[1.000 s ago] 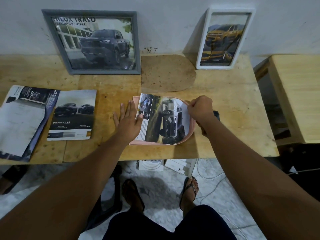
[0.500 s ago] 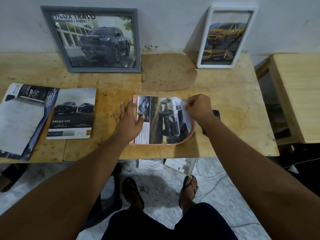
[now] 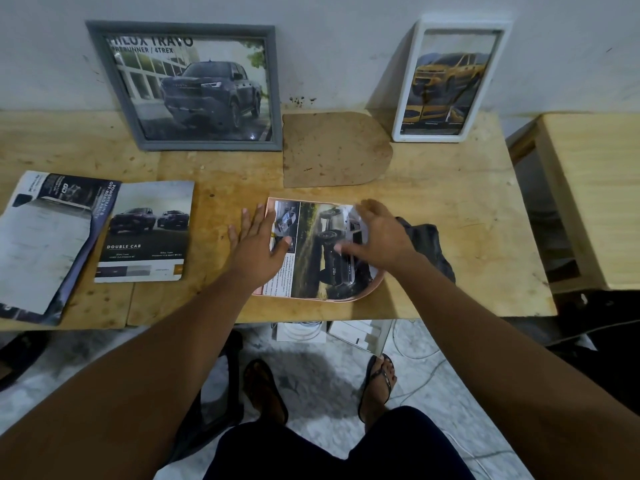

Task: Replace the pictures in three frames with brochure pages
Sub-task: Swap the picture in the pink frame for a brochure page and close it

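A pink arch-shaped frame (image 3: 375, 285) lies flat at the table's front middle, with a cut brochure page (image 3: 317, 244) showing a pickup truck laid in it. My left hand (image 3: 258, 242) lies flat with straight fingers on the page's left edge. Over the page's right side my right hand (image 3: 379, 233) is spread open, fingertips down on the paper. A brown arch-shaped backing board (image 3: 332, 148) lies just behind. Against the wall lean a grey frame (image 3: 194, 84) with a dark truck picture and a white frame (image 3: 448, 81) with a yellow truck picture.
Two brochures lie at the left: one open (image 3: 45, 240), one with a "Double Cab" cover (image 3: 147, 232). A dark object (image 3: 431, 245) sits right of the pink frame. The wooden table (image 3: 467, 202) ends close to me; a second table (image 3: 588, 195) stands at the right.
My right hand let go of the page's top right corner, opened, and now lies spread on the page. The page has settled into the pink frame. My left hand stayed flat.
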